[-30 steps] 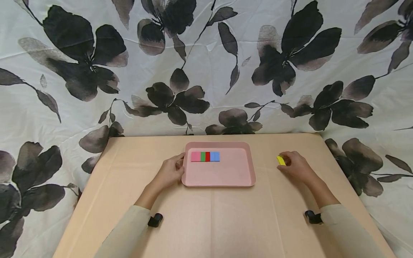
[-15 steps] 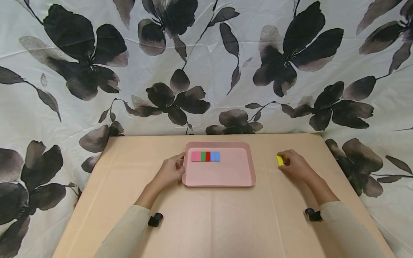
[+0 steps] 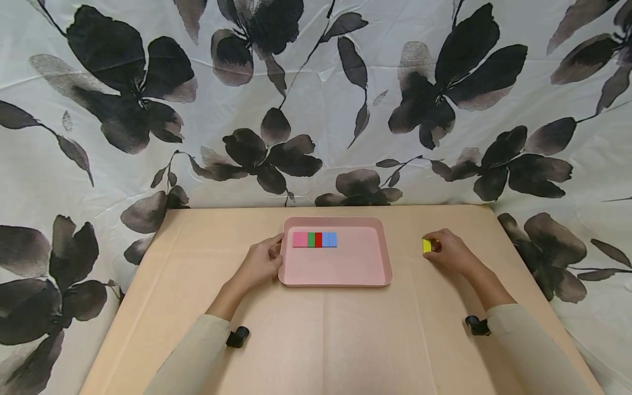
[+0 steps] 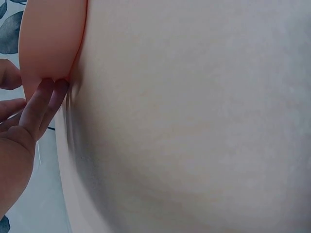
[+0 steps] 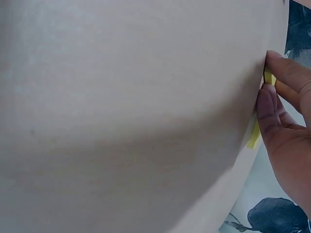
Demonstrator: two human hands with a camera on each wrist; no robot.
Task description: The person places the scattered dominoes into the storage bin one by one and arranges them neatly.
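A pink rectangular tray (image 3: 340,271) lies near the far edge of the table, with a row of small flat coloured pieces in its upper left part: pink (image 3: 299,240), green (image 3: 311,240), red (image 3: 318,240) and blue (image 3: 329,240). My left hand (image 3: 261,260) holds the tray's left short side. In the left wrist view its fingertips (image 4: 46,87) press on the tray's outer wall. To the right of the tray, my right hand (image 3: 451,252) pinches a small yellow block (image 3: 427,246) between thumb and fingers, close over the table. Those fingers hide part of the block.
The table (image 3: 345,340) has a plain light-wood-coloured surface. Behind it hangs a white cloth (image 3: 316,104) with dark flowers. A black wrist camera (image 3: 238,337) sits at the left cuff and another black camera (image 3: 477,325) at the right cuff.
My right hand has shifted very slightly left, and the yellow block has turned a little, from slanted to more upright in the head view. The left hand and tray stay put.
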